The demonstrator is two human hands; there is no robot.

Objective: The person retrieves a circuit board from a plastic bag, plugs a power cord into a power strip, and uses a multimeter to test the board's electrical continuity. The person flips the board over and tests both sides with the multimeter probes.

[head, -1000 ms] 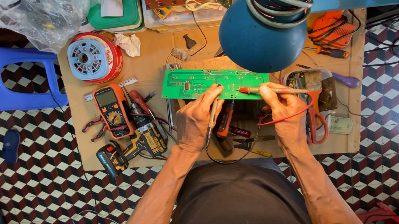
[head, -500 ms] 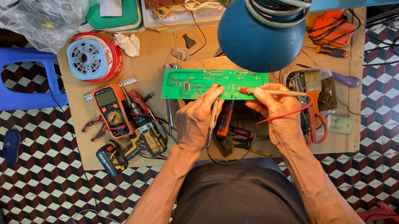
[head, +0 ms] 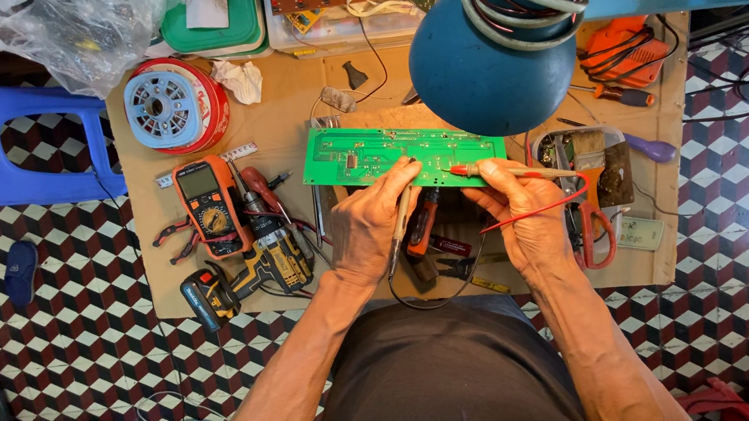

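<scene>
The green board [head: 385,153] lies on the desk [head: 278,115], just far of both hands and partly under the blue lamp [head: 501,57]. The left hand [head: 372,226] has its grip closed on a black probe [head: 400,221], fingertips touching the board's near edge. The right hand [head: 522,211] has its grip closed on a red probe [head: 479,170], whose tip rests on the board's right near corner; a red lead [head: 537,209] runs right from it. Left of the board sits an orange multimeter [head: 210,208], with a drill [head: 248,274] near it. A spool [head: 170,106] lies at the far left, and red scissors [head: 595,224] lie right of the right hand.
</scene>
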